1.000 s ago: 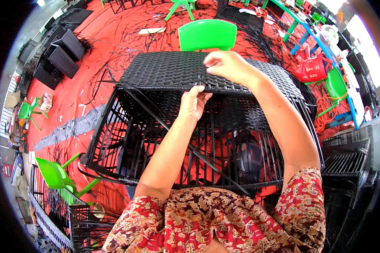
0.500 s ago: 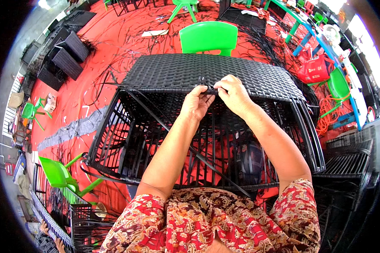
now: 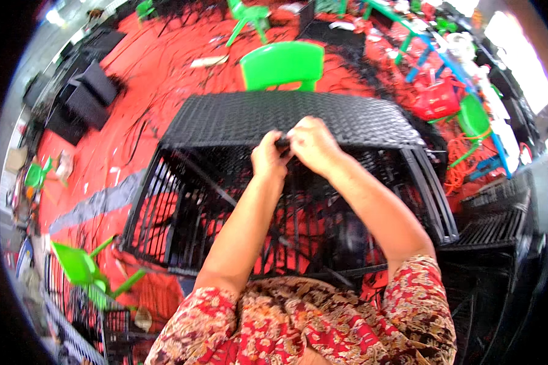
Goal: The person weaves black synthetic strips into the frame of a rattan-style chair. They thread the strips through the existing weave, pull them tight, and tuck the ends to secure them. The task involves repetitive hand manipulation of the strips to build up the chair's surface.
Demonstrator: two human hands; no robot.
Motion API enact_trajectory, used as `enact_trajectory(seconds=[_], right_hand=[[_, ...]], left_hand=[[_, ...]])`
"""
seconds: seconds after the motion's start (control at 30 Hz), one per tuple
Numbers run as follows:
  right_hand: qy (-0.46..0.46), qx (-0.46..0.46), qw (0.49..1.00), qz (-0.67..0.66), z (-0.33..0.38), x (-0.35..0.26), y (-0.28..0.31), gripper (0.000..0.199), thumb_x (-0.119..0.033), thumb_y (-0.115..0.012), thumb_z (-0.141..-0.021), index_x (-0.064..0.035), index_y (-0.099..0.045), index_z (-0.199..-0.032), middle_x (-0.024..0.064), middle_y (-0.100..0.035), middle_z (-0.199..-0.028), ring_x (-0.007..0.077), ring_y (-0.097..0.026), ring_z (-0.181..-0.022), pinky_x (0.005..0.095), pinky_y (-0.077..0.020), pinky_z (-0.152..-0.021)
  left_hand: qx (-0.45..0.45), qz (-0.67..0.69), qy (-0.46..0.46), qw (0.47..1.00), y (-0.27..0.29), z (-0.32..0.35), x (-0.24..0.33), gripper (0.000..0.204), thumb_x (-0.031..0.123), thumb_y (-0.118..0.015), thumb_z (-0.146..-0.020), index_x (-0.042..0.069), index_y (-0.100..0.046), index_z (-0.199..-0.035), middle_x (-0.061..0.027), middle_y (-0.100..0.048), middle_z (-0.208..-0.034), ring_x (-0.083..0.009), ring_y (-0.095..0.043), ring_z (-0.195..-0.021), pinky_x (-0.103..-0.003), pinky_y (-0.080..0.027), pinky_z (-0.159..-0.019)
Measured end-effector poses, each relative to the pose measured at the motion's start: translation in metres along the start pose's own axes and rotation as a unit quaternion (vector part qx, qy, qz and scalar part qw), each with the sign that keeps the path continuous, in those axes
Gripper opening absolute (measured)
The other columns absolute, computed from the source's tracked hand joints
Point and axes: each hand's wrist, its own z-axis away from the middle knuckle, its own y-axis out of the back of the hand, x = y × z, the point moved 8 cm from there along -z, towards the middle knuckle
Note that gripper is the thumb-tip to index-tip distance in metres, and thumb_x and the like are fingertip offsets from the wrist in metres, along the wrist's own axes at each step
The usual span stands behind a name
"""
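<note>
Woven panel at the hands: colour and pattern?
Woven panel: black, close basket-like weave, somewhat blurred; see head view.

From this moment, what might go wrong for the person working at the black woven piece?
The left hand and right hand are close together at the near edge of the woven panel, so fingers might knock or get pinched. A green chair stands just beyond; if the panel were pushed forward, it could bump that chair.

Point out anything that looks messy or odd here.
The red floor: loose black strips lie strewn across it, and orange cord lies tangled at right, which looks untidy. The woven black furniture shows no obvious damage, though blur hides detail.
</note>
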Motion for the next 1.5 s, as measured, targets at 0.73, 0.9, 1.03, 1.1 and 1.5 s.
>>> enact_trajectory(seconds=[0.73, 0.9, 1.03, 1.1, 1.5], right_hand=[[-0.04, -0.158, 0.972, 0.17, -0.023, -0.018, -0.01, 0.016, -0.015, -0.051, -0.075, -0.0093, -0.066, -0.077, 0.0137, -0.057, -0.093, 0.0325, -0.055, -0.091, 0.0458, -0.0444, -0.077], [-0.087, -0.162, 0.983, 0.016, -0.023, 0.006, -0.01, 0.023, 0.001, -0.048, -0.069, -0.0085, -0.067, -0.078, 0.0112, -0.06, -0.093, 0.03, -0.057, -0.091, 0.0357, -0.0454, -0.08], [-0.108, -0.193, 0.975, -0.013, -0.02, 0.025, -0.02, 0.025, -0.002, -0.047, -0.072, -0.0132, -0.068, -0.08, 0.0077, -0.055, -0.107, 0.0273, -0.051, -0.103, 0.0426, -0.0377, -0.087], [-0.07, -0.182, 0.978, 0.075, -0.02, 0.01, -0.017, 0.02, -0.011, -0.049, -0.077, -0.0157, -0.068, -0.082, 0.0075, -0.049, -0.121, 0.0263, -0.045, -0.111, 0.0506, -0.0316, -0.092], [-0.215, -0.183, 0.954, 0.099, 0.0, 0.011, -0.009, 0.031, -0.017, -0.044, -0.084, -0.0221, -0.064, -0.107, 0.0108, -0.005, -0.148, 0.0302, -0.016, -0.134, 0.0613, -0.0113, -0.101]], left_hand=[[-0.018, 0.016, -0.046, 0.999, 0.009, -0.007, 0.006, 0.012, 0.012, -0.066, -0.068, 0.005, -0.058, -0.073, -0.0052, -0.057, -0.069, -0.0183, -0.057, -0.061, -0.032, -0.048, -0.057], [-0.01, 0.02, -0.036, 0.999, 0.01, -0.006, -0.001, 0.014, 0.015, -0.066, -0.07, 0.008, -0.057, -0.077, -0.0032, -0.057, -0.069, -0.0167, -0.055, -0.06, -0.032, -0.048, -0.057], [0.016, 0.015, -0.052, 0.998, 0.007, -0.004, 0.0, 0.01, 0.013, -0.065, -0.069, 0.008, -0.057, -0.073, -0.0025, -0.058, -0.069, -0.0167, -0.056, -0.062, -0.032, -0.046, -0.059], [0.031, 0.037, -0.057, 0.997, 0.007, -0.008, -0.001, 0.009, 0.012, -0.065, -0.07, 0.008, -0.058, -0.074, -0.0024, -0.059, -0.071, -0.017, -0.056, -0.064, -0.033, -0.045, -0.061], [0.031, -0.003, -0.026, 0.999, 0.004, -0.005, 0.002, 0.008, 0.014, -0.063, -0.07, 0.01, -0.056, -0.073, -0.0018, -0.057, -0.07, -0.0164, -0.053, -0.066, -0.034, -0.043, -0.062]])
